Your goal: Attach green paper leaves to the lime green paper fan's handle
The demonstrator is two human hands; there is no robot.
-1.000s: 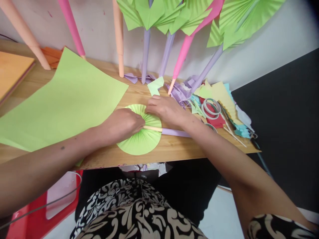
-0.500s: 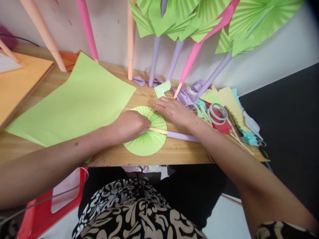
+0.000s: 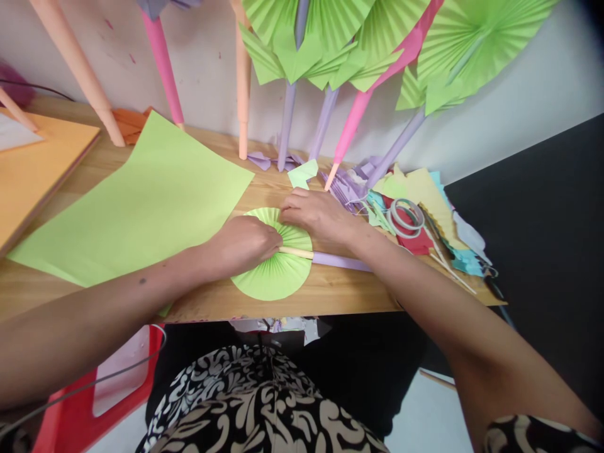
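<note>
Round pleated lime-green paper fan [image 3: 271, 280] flat on wooden worktop [image 3: 349, 296], near front edge. Pale yellow stick [image 3: 296, 252] lies across it, lilac-wrapped handle [image 3: 337, 260] running toward right end under right forearm. Left hand [image 3: 255, 242]: fingers curled tight together at fan's middle, by stick tip; can't tell what's pinched. Right hand [image 3: 314, 214]: fingers bent, bunched on fan's far rim; grip hidden. Large lime-green paper sheet [image 3: 136, 201] toward left end. Mint-green paper scrap [image 3: 302, 172] toward back edge. Pale tape rings [image 3: 393, 220] on red paper [image 3: 415, 244] near right end.
</note>
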